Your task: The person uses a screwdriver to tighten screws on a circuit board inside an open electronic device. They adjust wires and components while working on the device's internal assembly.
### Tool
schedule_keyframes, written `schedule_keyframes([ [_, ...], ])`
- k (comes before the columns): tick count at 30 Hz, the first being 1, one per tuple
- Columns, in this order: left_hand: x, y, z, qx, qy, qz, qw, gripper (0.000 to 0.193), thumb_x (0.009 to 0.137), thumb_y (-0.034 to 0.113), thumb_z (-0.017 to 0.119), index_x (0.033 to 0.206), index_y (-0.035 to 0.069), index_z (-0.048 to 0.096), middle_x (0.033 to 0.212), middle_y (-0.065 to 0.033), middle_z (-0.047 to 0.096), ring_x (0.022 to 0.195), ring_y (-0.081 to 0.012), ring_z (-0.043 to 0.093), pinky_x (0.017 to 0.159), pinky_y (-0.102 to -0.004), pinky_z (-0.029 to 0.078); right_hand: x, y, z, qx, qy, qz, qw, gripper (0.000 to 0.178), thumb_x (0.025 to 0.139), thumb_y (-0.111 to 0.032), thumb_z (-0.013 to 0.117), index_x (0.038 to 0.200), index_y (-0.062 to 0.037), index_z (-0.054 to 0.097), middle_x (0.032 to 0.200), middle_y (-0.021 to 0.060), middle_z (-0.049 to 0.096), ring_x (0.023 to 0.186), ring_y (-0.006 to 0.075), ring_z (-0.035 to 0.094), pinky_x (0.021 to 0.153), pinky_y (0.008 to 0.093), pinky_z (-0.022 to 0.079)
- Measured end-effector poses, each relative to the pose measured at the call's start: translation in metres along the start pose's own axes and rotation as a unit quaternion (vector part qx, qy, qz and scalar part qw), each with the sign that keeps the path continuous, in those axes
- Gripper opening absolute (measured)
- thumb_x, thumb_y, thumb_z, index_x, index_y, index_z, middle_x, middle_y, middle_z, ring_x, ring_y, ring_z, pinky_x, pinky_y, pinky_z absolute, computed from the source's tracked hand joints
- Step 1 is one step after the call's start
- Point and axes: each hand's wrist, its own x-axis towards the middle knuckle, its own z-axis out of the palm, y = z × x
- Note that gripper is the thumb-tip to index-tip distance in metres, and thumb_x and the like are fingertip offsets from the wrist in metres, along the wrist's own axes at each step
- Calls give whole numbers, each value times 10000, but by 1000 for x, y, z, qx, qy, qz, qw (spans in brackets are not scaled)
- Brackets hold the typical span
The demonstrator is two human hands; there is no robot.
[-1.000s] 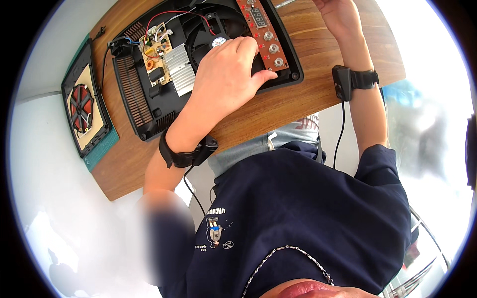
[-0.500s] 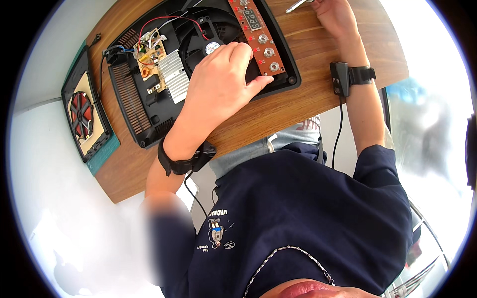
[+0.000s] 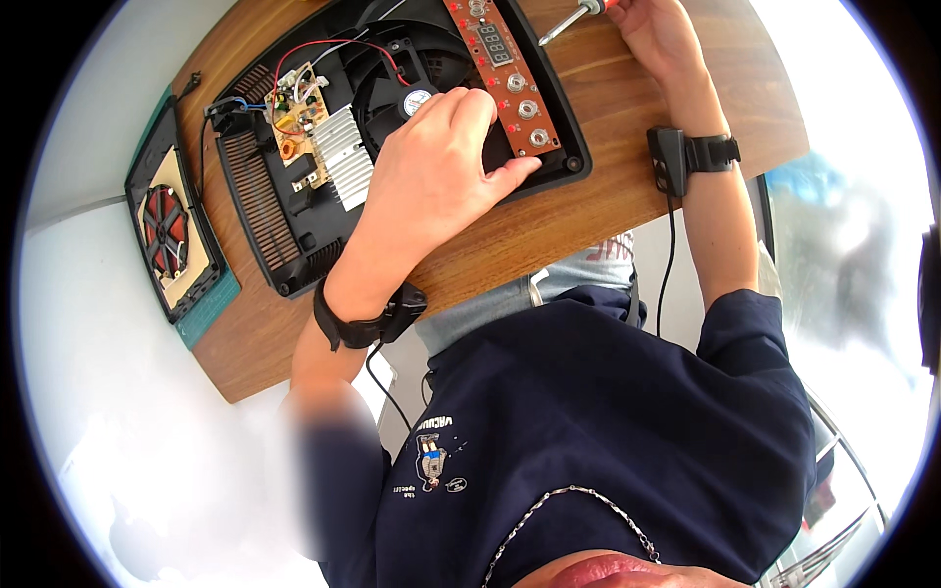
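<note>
My left hand [image 3: 431, 162] reaches over an open black appliance housing [image 3: 572, 147] and grips the near end of a long reddish-brown control circuit board [image 3: 505, 83]. Its thumb presses by the board's end corner, while the other fingers curl at the left edge, tips partly hidden. To the right, my right hand [image 3: 662, 39] holds a screwdriver [image 3: 567, 24] with a red and white handle, its bare tip pointing down-left above the table, apart from the housing. The board carries a small digit display [image 3: 495, 44] and several round spring contacts.
Inside the housing are a tan power board [image 3: 294, 122], a ribbed heat sink [image 3: 345, 157], a black fan [image 3: 377, 93] and red and white wires. A dark panel with a red-brown coil [image 3: 165, 230] leans at the left on a green mat [image 3: 211, 309]. The wooden table [image 3: 510, 245] has a curved edge.
The screwdriver has come further into view, its tip moving left and nearer to the housing. My left hand keeps its place on the circuit board.
</note>
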Motion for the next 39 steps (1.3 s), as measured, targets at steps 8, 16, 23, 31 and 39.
schedule_keyframes([
  [8,-4,1,6,42,16,9,999,475,750,319,911,909,9,588,865,-115,659,787,-308,658,688,-397,550,0,-1,3,-8,-1,13,1000,262,1103,-230,506,1192,-19,632,891,113,729,816,243,721,758,376,603],
  [16,-4,1,6,30,33,32,998,463,776,318,896,915,-5,595,855,-133,656,774,-325,662,683,-401,550,0,-2,1,-5,-1,18,1000,250,1098,-227,518,1219,-40,632,912,120,735,818,244,721,774,390,609],
  [23,-6,3,4,46,15,21,999,463,794,328,885,924,-8,594,872,-131,652,791,-320,663,696,-399,553,-4,-3,14,4,52,7,999,255,1102,-240,516,1213,-44,634,871,118,729,792,239,716,730,363,602],
  [31,-5,6,-2,30,0,14,999,482,795,348,868,979,-12,604,911,-132,645,841,-331,655,740,-400,552,-3,-3,4,38,10,16,999,224,1096,-223,527,1194,-52,634,880,110,729,816,241,722,755,391,606],
  [39,-5,17,-17,103,-21,36,994,422,814,259,832,1082,2,632,1070,-122,622,978,-308,636,836,-390,551,1,-2,0,61,-5,1,998,237,1100,-233,513,1102,-33,640,858,134,740,801,261,730,763,405,609],
])
